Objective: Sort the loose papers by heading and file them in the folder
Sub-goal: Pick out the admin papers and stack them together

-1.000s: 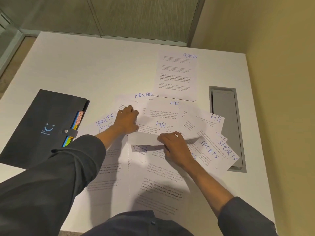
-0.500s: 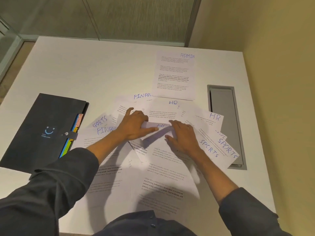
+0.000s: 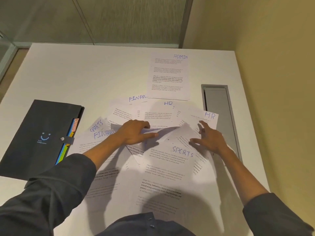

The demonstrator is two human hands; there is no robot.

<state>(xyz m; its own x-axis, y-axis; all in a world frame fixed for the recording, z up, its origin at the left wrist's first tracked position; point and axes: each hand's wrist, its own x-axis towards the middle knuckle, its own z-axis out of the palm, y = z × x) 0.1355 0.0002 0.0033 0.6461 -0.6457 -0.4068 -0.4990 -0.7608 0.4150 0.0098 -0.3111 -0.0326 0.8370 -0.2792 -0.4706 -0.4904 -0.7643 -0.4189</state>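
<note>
Several loose white papers with blue handwritten headings lie fanned across the white table [image 3: 81, 70]. An ADMIN sheet [image 3: 167, 77] lies apart at the back. HR sheets [image 3: 208, 116], FINANCE sheets [image 3: 104, 134] and a SPORTS sheet [image 3: 172, 160] overlap in the middle. My left hand [image 3: 134, 132] grips a bent, lifted sheet [image 3: 172, 133] at the pile's centre. My right hand [image 3: 210, 139] rests on the papers to the right with fingers spread. The dark folder [image 3: 34, 135] with coloured tabs lies closed at the left.
A grey recessed cable tray [image 3: 219, 114] is set into the table at the right, near the yellowish wall. A glass partition stands behind the table's far edge. My dark sleeves cover the near part of the pile.
My right hand has moved right, off the lifted sheet, uncovering a SPORTS heading. The sheet in my left hand has bent up more. The view has tilted slightly.
</note>
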